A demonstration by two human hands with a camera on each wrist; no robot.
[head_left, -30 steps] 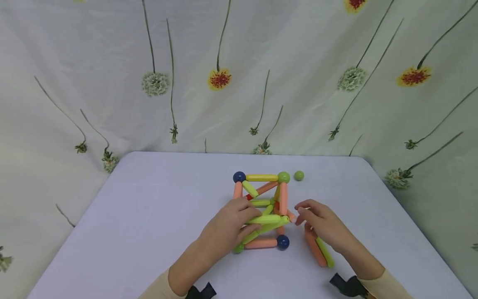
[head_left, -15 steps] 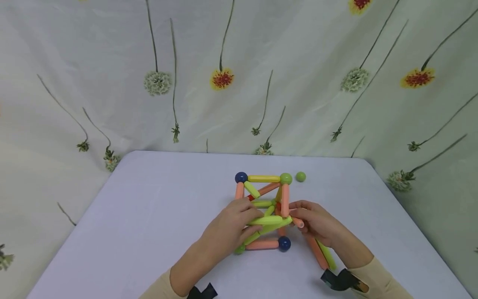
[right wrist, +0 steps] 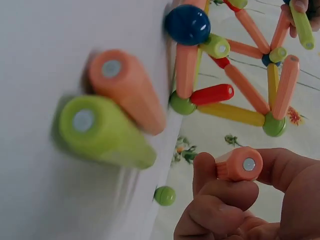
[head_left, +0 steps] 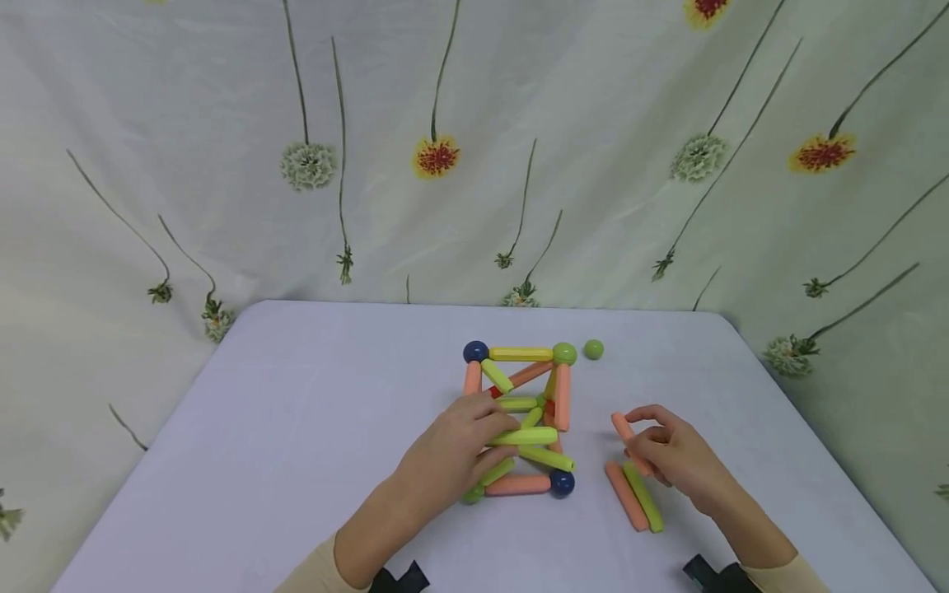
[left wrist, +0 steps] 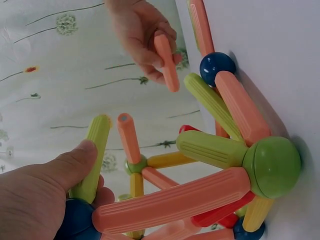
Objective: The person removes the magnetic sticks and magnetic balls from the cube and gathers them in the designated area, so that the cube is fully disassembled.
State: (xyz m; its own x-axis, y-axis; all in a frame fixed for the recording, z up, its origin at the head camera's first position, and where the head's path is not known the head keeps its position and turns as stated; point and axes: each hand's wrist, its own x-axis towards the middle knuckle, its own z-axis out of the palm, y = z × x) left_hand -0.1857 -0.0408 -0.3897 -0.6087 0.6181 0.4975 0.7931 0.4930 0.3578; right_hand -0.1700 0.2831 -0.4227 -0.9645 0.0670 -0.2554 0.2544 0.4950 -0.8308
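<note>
A frame of magnetic rods and balls stands on the table, with a yellow rod (head_left: 521, 353) along its far top edge. My left hand (head_left: 455, 449) is at its near left side, pinching a light green rod (left wrist: 95, 155) that rises beside a dark blue ball (left wrist: 77, 220). To the right of the frame, my right hand (head_left: 678, 457) holds an orange rod (head_left: 626, 436) between thumb and fingers, apart from the frame. The magnet end of this orange rod (right wrist: 242, 164) faces the right wrist camera. A green rod (head_left: 547, 458) slants towards the blue ball (head_left: 562, 483) at the frame's lower right.
Below my right hand, a loose orange rod (head_left: 626, 496) and a green rod (head_left: 643, 497) lie side by side. One green ball (head_left: 593, 349) sits alone behind the frame. A flowered cloth (head_left: 608, 165) hangs beyond the white table (head_left: 334, 371).
My right hand has gripped the orange rod at the frame's right corner and drawn it away rightwards. A green rod's right end has dropped lower. The left hand keeps its place.
</note>
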